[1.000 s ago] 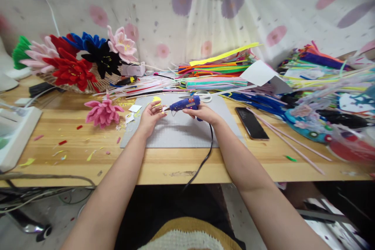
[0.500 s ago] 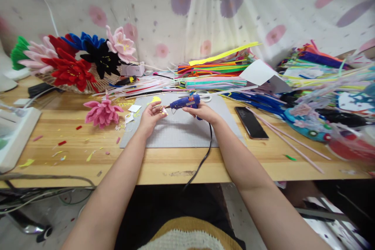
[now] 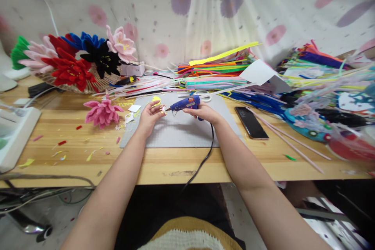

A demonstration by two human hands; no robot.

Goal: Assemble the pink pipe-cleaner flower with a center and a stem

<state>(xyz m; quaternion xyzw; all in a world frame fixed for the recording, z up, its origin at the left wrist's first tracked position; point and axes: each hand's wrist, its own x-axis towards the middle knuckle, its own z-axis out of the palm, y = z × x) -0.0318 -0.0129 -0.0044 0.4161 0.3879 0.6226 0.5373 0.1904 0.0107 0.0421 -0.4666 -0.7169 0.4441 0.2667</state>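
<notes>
Over grey mat (image 3: 181, 136): small spiky piece (image 3: 163, 108) pinched in left hand (image 3: 149, 119), fingers half curled; blue glue gun (image 3: 185, 103) gripped in right hand (image 3: 206, 112), nozzle (image 3: 168, 109) pointed at piece.

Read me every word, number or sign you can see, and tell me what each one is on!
There are none I can read.
Glue gun in the right hand: it has a pale label on its side, but any print there is too small and blurred.
Phone on the table: any marks on its dark screen are too small to read.
</notes>
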